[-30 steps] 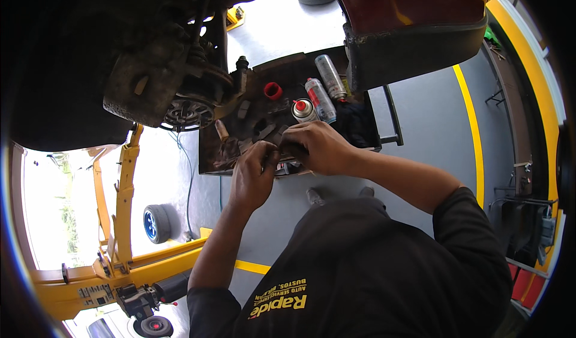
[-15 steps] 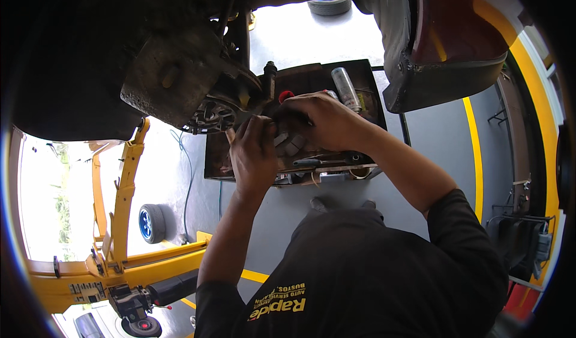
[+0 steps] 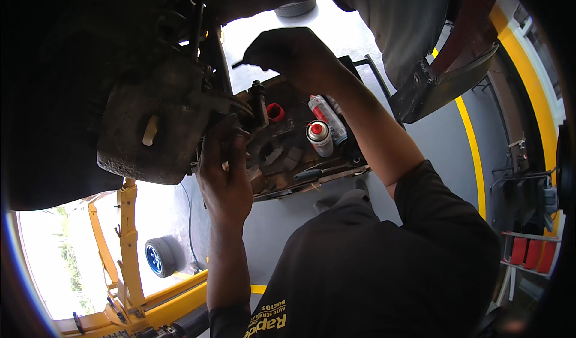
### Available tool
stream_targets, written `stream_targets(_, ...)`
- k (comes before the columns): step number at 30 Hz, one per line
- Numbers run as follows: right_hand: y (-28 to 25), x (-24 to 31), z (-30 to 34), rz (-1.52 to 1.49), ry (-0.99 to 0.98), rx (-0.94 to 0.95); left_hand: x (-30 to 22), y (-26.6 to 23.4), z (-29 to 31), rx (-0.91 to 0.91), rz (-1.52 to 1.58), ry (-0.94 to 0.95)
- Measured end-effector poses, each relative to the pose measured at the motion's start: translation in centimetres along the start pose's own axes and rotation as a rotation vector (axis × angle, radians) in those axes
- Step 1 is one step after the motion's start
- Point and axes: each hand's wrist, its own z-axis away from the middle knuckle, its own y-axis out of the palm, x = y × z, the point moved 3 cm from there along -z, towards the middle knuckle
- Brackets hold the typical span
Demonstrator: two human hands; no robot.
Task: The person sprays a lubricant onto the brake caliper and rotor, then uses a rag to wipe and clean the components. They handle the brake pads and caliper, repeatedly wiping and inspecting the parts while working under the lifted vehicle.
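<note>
My left hand is closed at the lower side of a rusty brake assembly under the raised vehicle. Its fingers curl against a dark part whose kind is lost in the shadow. Higher up and to the right, my right hand reaches forward past the tray with its fingers bent together. A thin dark tip sticks out at its left side, and shade hides what the hand holds. Between my hands an upright bolt-like metal part stands by the assembly.
Below lies a dark tool tray with a red ring-shaped piece, a red-capped spray can, another spray can, flat grey pads and a dark-handled tool. A red body panel hangs at right. Yellow lift arm stands left.
My right hand has lifted off the tray and moved forward, uncovering the spray cans and the red ring. My left hand has shifted left and down against the assembly. The view has shifted.
</note>
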Motion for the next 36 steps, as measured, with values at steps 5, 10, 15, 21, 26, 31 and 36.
stream_targets(5, 2.8, -4.0, -7.2, -0.060, -0.091, 0.113, 0.2, -0.9, 1.2, 0.063, -0.214, 0.016)
stream_targets(10, 4.1, -4.2, -8.3, -0.037, -0.176, 0.239, 1.8, -1.8, 3.1, 0.057, -0.158, -0.225)
stream_targets(15, 4.0, -3.9, -10.1, -0.006, -0.291, 0.359, 2.7, -2.3, 4.8, 0.037, -0.194, -0.238)
stream_targets(21, 3.4, -4.3, -11.7, -0.071, -0.076, 0.529, 2.8, -2.9, 6.0, 0.111, -0.257, -0.251)
stream_targets(26, 3.2, -4.0, -12.9, -0.063, -0.069, 0.557, 2.7, -3.1, 6.6, 0.103, -0.235, -0.292)
stream_targets(31, 3.5, -3.9, -13.9, -0.056, -0.073, 0.573, 2.8, -3.1, 6.7, 0.132, -0.233, -0.371)
stream_targets(36, 3.6, -4.4, -14.6, -0.051, -0.095, 0.554, 2.9, -2.9, 7.2, 0.173, -0.255, -0.416)
